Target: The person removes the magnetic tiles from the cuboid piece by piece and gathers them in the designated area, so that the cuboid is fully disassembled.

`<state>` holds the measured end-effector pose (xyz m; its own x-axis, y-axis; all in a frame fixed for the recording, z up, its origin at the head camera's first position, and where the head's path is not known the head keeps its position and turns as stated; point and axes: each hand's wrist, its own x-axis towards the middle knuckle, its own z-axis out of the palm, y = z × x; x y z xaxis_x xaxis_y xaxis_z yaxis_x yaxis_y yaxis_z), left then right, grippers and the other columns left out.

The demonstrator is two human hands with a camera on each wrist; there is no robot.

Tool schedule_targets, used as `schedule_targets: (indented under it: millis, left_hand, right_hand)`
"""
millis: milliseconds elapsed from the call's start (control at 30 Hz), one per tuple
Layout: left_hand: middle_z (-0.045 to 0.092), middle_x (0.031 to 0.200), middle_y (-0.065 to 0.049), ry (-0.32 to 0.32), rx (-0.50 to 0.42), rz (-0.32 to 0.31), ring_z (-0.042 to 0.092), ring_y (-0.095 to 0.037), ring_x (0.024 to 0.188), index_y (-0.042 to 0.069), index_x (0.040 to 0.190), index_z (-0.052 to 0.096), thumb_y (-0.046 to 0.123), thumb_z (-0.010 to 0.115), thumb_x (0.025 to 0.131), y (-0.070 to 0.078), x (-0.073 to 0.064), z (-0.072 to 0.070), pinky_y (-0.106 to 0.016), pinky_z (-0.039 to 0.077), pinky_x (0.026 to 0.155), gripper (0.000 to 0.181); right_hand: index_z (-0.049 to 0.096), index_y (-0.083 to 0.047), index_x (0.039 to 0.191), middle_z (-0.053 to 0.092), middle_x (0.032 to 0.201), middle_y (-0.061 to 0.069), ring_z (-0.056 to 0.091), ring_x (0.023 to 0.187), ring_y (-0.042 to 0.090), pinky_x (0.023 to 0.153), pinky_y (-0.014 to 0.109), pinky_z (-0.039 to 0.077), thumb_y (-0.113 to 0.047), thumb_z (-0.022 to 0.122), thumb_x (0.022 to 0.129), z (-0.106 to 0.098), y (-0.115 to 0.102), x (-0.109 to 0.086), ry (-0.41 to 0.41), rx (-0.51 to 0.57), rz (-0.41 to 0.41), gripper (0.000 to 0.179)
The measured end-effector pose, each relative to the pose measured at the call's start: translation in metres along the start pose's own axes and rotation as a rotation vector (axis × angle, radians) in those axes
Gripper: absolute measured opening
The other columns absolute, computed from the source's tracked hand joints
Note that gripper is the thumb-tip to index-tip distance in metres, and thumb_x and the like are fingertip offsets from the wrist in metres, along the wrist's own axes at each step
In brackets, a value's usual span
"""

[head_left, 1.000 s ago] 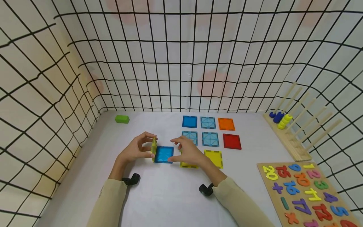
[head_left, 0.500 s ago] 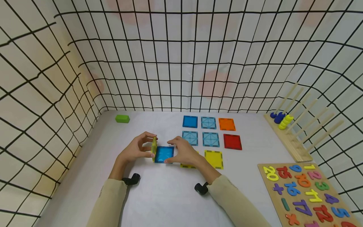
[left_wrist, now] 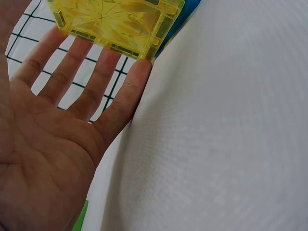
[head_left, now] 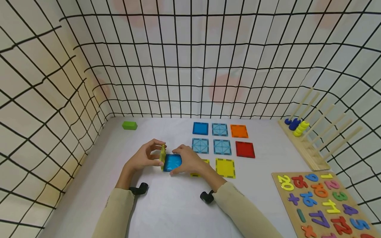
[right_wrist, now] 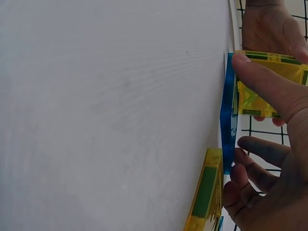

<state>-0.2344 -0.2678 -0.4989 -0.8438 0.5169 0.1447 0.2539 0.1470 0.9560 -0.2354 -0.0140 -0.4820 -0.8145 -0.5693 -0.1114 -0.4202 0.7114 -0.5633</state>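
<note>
My left hand [head_left: 143,157] holds a yellow magnetic tile [head_left: 162,158] on edge, thumb at its near side and fingers at its far side. In the left wrist view the fingertips meet the border of this yellow tile [left_wrist: 106,24]. Against its right side lies a flat blue magnetic tile [head_left: 172,162]. My right hand [head_left: 190,161] spans that blue tile, thumb along the near edge and fingers by the far edge. The right wrist view shows the thumb over the blue tile's [right_wrist: 228,110] corner; firm contact cannot be told. Another yellow tile [head_left: 195,175] lies partly hidden beneath the right hand.
Behind the right hand lie several flat tiles, including light blue [head_left: 222,147], orange [head_left: 239,131] and red [head_left: 245,149]. A yellow tile [head_left: 225,168] sits right of the hand. Green block [head_left: 129,125] at back left; peg rack [head_left: 306,145] and number board [head_left: 315,198] at right.
My right hand has moved left over the blue tile, its thumb nearing the upright yellow tile. The left hand keeps its hold on the yellow tile, nearly still.
</note>
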Motion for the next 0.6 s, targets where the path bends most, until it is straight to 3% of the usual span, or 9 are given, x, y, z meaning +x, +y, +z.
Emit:
schedule_targets:
  millis: [300, 600]
  left_hand:
    - [0.045, 0.149, -0.027, 0.007, 0.015, -0.008, 0.047, -0.047, 0.136, 0.001, 0.141, 0.048, 0.004, 0.086, 0.08, 0.0028, 0.0005, 0.0019, -0.055, 0.053, 0.106, 0.072]
    - [0.048, 0.146, -0.028, 0.044, 0.024, -0.023, 0.051, -0.041, 0.131, -0.006, 0.139, 0.046, 0.001, 0.086, 0.079, 0.0017, 0.0016, 0.0026, -0.051, 0.055, 0.104, 0.073]
  right_hand:
    - [0.061, -0.017, 0.143, 0.057, 0.138, 0.005, 0.05, 0.122, 0.023, 0.1, 0.042, 0.055, -0.056, 0.089, 0.071, 0.0019, 0.0004, 0.0016, 0.014, -0.055, 0.012, 0.087]
    - [0.072, -0.018, 0.128, 0.063, 0.122, 0.002, 0.051, 0.105, 0.019, 0.085, 0.033, 0.053, -0.062, 0.087, 0.068, -0.0012, -0.0027, 0.0002, 0.079, -0.173, -0.009, 0.076]
